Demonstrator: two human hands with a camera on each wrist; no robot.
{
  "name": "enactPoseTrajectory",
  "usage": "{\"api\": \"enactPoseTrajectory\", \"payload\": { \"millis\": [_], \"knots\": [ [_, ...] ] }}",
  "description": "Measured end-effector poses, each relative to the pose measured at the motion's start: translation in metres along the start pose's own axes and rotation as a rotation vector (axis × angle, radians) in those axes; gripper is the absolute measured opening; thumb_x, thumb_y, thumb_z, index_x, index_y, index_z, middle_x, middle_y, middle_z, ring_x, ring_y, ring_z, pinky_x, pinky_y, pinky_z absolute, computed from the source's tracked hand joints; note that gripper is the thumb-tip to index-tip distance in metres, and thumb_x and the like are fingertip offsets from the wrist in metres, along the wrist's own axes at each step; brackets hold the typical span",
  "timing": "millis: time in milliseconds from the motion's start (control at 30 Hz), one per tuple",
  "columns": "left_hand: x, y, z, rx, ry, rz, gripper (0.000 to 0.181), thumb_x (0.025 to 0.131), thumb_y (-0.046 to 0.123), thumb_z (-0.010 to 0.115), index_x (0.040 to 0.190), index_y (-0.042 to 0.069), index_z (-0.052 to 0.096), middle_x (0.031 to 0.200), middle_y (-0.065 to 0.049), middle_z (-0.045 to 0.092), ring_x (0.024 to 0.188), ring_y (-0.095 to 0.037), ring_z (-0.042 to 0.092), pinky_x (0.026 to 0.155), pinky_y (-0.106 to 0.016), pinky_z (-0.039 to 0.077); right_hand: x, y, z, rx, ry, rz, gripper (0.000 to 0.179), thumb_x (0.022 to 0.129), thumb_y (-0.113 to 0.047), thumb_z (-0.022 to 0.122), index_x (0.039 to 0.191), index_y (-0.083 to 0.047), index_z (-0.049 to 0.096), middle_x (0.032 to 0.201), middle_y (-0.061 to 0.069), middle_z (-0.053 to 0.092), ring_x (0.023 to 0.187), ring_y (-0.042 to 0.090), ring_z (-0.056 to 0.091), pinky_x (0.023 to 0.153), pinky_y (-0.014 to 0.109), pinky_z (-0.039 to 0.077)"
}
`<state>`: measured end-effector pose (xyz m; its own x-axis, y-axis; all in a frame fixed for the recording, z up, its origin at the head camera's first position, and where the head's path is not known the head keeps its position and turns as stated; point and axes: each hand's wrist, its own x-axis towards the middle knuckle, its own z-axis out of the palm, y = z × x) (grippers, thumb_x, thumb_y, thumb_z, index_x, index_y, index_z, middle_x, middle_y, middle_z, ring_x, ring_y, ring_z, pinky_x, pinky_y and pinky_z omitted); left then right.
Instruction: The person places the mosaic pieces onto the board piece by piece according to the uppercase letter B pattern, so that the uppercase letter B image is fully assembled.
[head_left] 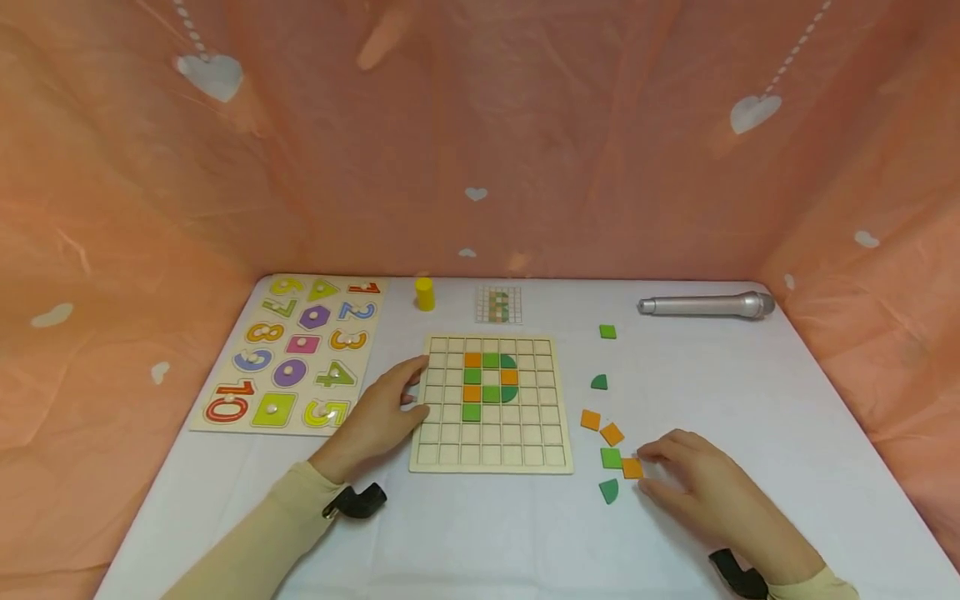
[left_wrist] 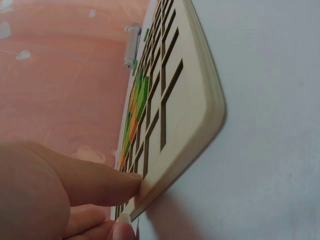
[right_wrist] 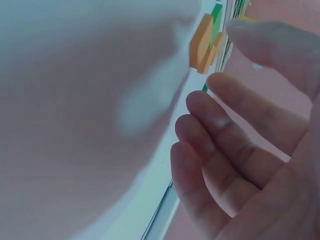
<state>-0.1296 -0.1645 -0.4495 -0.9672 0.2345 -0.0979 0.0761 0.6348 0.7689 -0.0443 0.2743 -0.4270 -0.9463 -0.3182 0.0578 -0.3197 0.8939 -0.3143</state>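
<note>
My left hand (head_left: 381, 415) holds the left edge of a wooden grid board (head_left: 492, 463). In the left wrist view the thumb (left_wrist: 107, 185) lies on the board's rim, with fingers at its side. Orange and green square tiles and dark green quarter-circle tiles (head_left: 509, 393) form a P-like shape in the grid. To the right, my right hand (head_left: 701, 477) hovers with relaxed, slightly bent fingers and nothing held. Its thumb and fingertips are close to an orange square tile (head_left: 632, 468), which touches or nearly touches a green square tile (head_left: 611, 458).
Loose tiles include two orange squares (head_left: 590, 419), a green square (head_left: 607, 332) and quarter circles (head_left: 609, 491). Behind the board lie a small pattern card (head_left: 498, 306) and a yellow cylinder (head_left: 425, 294). A number puzzle board (head_left: 255, 350) is at left, a silver microphone (head_left: 705, 306) at back right.
</note>
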Motion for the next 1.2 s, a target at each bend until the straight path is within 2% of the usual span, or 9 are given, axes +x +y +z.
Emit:
{"api": "enactPoseTrajectory", "payload": {
  "millis": [133, 267, 533, 733, 900, 1067, 1200],
  "knots": [
    [0.000, -0.001, 0.000, -0.007, 0.002, 0.007, 0.073, 0.098, 0.006, 0.071, 0.165, 0.005, 0.041, 0.157, -0.019, 0.054, 0.131, -0.031, 0.061, 0.110, -0.047, 0.056, -0.003, 0.000, 0.003, -0.004, -0.003, -0.012, 0.035, 0.084, -0.025, 0.092, 0.115, -0.029, 0.078, 0.107, -0.019, 0.067, 0.098, 0.004, 0.062, 0.089, 0.039, 0.061],
    [0.000, -0.001, 0.001, -0.017, -0.004, 0.014, 0.073, 0.099, 0.006, 0.071, 0.165, 0.006, 0.041, 0.159, -0.019, 0.053, 0.135, -0.031, 0.060, 0.111, -0.047, 0.056, -0.002, -0.001, 0.005, -0.019, -0.004, -0.012, 0.032, 0.084, -0.021, 0.092, 0.112, -0.029, 0.079, 0.106, -0.019, 0.067, 0.095, 0.002, 0.058, 0.086, 0.036, 0.060],
    [-0.001, 0.000, 0.001, -0.017, -0.006, 0.001, 0.073, 0.099, 0.007, 0.071, 0.165, 0.006, 0.040, 0.161, -0.019, 0.052, 0.137, -0.031, 0.059, 0.112, -0.046, 0.056, 0.002, 0.000, 0.005, -0.002, 0.003, -0.024, 0.027, 0.083, -0.015, 0.092, 0.103, -0.026, 0.078, 0.104, -0.017, 0.069, 0.101, 0.011, 0.067, 0.094, 0.045, 0.062],
    [-0.001, 0.000, 0.000, -0.010, -0.013, 0.000, 0.073, 0.100, 0.007, 0.071, 0.166, 0.007, 0.040, 0.161, -0.019, 0.052, 0.136, -0.031, 0.060, 0.112, -0.046, 0.056, 0.010, -0.003, 0.006, -0.008, 0.044, -0.063, 0.025, 0.084, -0.016, 0.091, 0.103, -0.025, 0.077, 0.104, -0.016, 0.069, 0.100, 0.011, 0.067, 0.092, 0.043, 0.063],
    [0.000, 0.000, 0.000, -0.005, -0.018, -0.007, 0.073, 0.100, 0.008, 0.071, 0.166, 0.007, 0.040, 0.162, -0.019, 0.052, 0.133, -0.031, 0.061, 0.112, -0.047, 0.055, 0.031, -0.016, 0.006, 0.025, 0.043, -0.113, 0.022, 0.087, -0.015, 0.089, 0.105, -0.021, 0.078, 0.106, -0.012, 0.070, 0.101, 0.011, 0.068, 0.092, 0.041, 0.062],
    [0.000, -0.001, -0.002, -0.022, -0.020, -0.006, 0.073, 0.100, 0.008, 0.071, 0.166, 0.007, 0.040, 0.161, -0.019, 0.052, 0.131, -0.031, 0.062, 0.112, -0.048, 0.055, 0.064, -0.038, 0.014, 0.078, -0.013, -0.113, 0.020, 0.092, -0.019, 0.086, 0.109, -0.017, 0.078, 0.108, -0.008, 0.070, 0.100, 0.011, 0.064, 0.092, 0.038, 0.062],
    [0.000, -0.002, -0.001, -0.025, -0.014, -0.006, 0.074, 0.099, 0.008, 0.072, 0.166, 0.007, 0.040, 0.158, -0.019, 0.054, 0.125, -0.030, 0.064, 0.110, -0.047, 0.056, 0.092, -0.058, 0.022, 0.088, -0.033, -0.175, 0.017, 0.094, -0.019, 0.081, 0.110, -0.015, 0.078, 0.108, -0.006, 0.070, 0.098, 0.012, 0.062, 0.090, 0.036, 0.060]
  ]
}}
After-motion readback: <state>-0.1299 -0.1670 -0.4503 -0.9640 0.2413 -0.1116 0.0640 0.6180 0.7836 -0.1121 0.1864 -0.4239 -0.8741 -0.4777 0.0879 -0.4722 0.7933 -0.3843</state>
